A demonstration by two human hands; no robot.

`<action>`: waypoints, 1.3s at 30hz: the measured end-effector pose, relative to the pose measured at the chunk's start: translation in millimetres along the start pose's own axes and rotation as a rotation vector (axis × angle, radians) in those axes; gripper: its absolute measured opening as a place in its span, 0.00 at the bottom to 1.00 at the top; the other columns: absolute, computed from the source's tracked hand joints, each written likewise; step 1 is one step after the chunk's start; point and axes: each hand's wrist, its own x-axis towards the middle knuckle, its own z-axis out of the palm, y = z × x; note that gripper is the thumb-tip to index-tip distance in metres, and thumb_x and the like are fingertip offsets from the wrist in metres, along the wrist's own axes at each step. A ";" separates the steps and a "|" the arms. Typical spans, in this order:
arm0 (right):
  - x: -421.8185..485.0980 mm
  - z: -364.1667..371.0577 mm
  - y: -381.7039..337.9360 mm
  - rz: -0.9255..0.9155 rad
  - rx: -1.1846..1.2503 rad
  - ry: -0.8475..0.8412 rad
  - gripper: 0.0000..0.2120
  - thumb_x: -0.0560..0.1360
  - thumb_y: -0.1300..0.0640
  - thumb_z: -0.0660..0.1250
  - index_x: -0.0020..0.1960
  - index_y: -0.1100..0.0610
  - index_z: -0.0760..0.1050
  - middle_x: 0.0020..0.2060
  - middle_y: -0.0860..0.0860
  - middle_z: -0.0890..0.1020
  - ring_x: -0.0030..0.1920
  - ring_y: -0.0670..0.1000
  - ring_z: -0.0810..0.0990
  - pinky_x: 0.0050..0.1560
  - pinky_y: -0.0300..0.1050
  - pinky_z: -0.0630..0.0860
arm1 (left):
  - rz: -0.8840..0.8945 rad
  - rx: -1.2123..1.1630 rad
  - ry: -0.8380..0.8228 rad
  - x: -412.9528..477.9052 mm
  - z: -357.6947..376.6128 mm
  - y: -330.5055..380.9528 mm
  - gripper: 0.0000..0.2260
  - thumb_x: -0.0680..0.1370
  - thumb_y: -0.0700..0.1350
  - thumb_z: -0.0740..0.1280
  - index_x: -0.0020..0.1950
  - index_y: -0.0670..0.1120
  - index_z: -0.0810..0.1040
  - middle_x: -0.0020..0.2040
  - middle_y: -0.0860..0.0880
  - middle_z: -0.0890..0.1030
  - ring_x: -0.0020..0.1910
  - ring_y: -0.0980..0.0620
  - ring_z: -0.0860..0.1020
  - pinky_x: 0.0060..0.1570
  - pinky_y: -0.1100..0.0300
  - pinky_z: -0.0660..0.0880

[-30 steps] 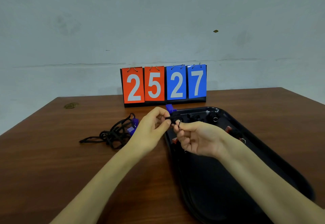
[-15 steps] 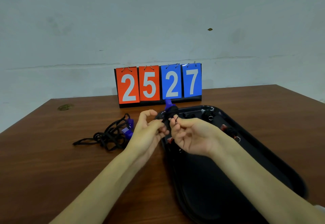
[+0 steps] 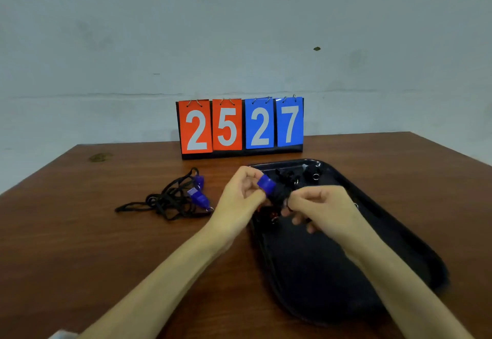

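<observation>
My left hand (image 3: 243, 195) pinches a blue whistle (image 3: 267, 183) above the near-left corner of a black tray (image 3: 399, 235). A bundle of black cord (image 3: 279, 196) hangs from the whistle, and my right hand (image 3: 319, 207) holds that cord with curled fingers. The two hands are close together over the tray's left rim. Small black bundles with metal rings (image 3: 311, 175) lie at the tray's far end, and red pieces (image 3: 269, 213) show under my hands.
A tangle of black lanyards with two blue whistles (image 3: 198, 196) lies on the brown table (image 3: 80, 245) left of my hands. A flip scoreboard (image 3: 241, 125) reading 2527 stands at the back edge against a pale wall.
The blue whistle has come into plain sight at my left fingertips. My right hand has slid right and down along the black cord. The camera has shifted slightly.
</observation>
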 end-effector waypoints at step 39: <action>-65.7 -10.9 42.9 -0.045 -0.489 0.029 0.17 0.67 0.48 0.71 0.51 0.32 0.71 0.47 0.36 0.78 0.42 0.39 0.77 0.47 0.38 0.74 | -0.002 1.019 0.409 37.2 -98.8 -26.0 0.13 0.75 0.33 0.63 0.52 0.49 0.80 0.59 0.46 0.77 0.60 0.47 0.73 0.60 0.48 0.73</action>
